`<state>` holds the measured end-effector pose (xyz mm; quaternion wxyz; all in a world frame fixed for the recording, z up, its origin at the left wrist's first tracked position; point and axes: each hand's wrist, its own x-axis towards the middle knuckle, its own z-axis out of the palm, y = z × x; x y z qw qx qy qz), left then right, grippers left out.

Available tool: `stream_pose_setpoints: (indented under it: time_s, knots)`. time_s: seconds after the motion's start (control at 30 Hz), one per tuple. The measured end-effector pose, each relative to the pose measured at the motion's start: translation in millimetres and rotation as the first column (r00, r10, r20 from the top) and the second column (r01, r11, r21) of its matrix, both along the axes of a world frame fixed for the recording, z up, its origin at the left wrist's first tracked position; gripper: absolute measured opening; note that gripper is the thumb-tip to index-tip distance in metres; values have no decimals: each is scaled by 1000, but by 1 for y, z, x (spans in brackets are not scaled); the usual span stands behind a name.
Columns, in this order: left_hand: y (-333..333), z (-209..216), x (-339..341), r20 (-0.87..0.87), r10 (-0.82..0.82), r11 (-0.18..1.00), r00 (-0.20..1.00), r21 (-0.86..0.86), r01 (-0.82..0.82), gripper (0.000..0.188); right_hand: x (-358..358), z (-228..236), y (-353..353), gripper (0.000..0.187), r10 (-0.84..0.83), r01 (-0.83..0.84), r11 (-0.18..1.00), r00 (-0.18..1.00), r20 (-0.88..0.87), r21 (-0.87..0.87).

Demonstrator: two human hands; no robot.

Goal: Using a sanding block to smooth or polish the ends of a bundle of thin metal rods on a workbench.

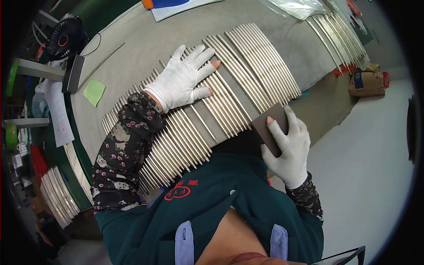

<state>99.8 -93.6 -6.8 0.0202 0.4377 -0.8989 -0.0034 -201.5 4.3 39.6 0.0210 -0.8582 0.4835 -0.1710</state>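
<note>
Dark grey block (pixel 263 131) in right hand (pixel 290 148), left hand (pixel 183 81) flat on metal rods (pixel 225 104)

Rods lie side by side along the near part of the grey table (pixel 128 66), in batches with gaps between; one sits alone in a gap near the middle. Block is at their near ends, right of centre (can't tell if it touches them). Right hand, white glove, is clamped on the block. Left hand, same glove with some fingertips bare, is palm down across the rods, fingers spread, gripping nothing. Hands well apart. Farther out: loose rod (pixel 101 65) at left, green note (pixel 94 92) near it, black fan (pixel 65 37) upper left. Upper right: clear plastic bag (pixel 300 6), second rod batch (pixel 340 39), brown sack (pixel 368 84) just beside that batch
</note>
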Motion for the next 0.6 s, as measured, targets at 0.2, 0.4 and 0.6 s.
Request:
stream_pose_setpoints:
  time_s: [0.2, 0.4, 0.6]
  knots:
    - [-4, -1, 1, -18, -15, 1000, 1000, -22, 15, 72, 47, -8, -43, 52, -1, -4, 997, 998, -65, -79]
    - [-3, -4, -1, -27, -10, 999, 1000, -38, 9, 72, -6, -7, -8, 58, 37, -36, 999, 998, -45, 8]
    - [-8, -4, -1, -11, -29, 999, 1000, -40, 28, 75, 4, -4, -11, 58, -6, 6, 996, 1000, 6, -86]
